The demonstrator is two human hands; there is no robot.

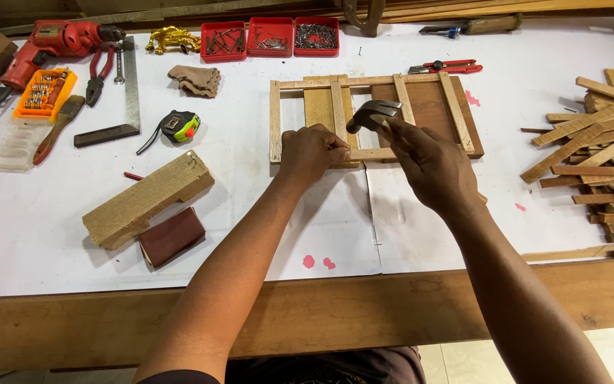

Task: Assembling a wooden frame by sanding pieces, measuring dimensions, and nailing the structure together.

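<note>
Worktop edge: a bare wooden rail along the near side of the worktop [364,313], which is covered in white paper with a few pink spots.
Left hand: the left hand [312,151] rests on the lower rail of the slat frame, fingers [335,153] pinched closed at the rail, just under the hammer head; what they pinch is too small to tell.
Right hand: the right hand [431,167] has its fingers wrapped around the hammer's handle, close up by the head.
Hammer: the hammer [372,114] has a dark metal head, held above the frame's lower rail, just beside the left fingertips.
Slat frame: the slat frame [371,117] lies flat at the middle of the worktop, pale thin strips laid over darker boards.
Near left: a rough wood block [147,199] with a brown sanding pad [172,236] touching its near end.
Middle left: a tape measure [180,126], a steel square [126,99], a brush [58,126].
Right: a loose pile of wood strips [598,163].
Far: a red drill [55,43], an orange bit case [45,92], pliers [97,75], three red nail trays [270,37], red-handled snips [445,67].
</note>
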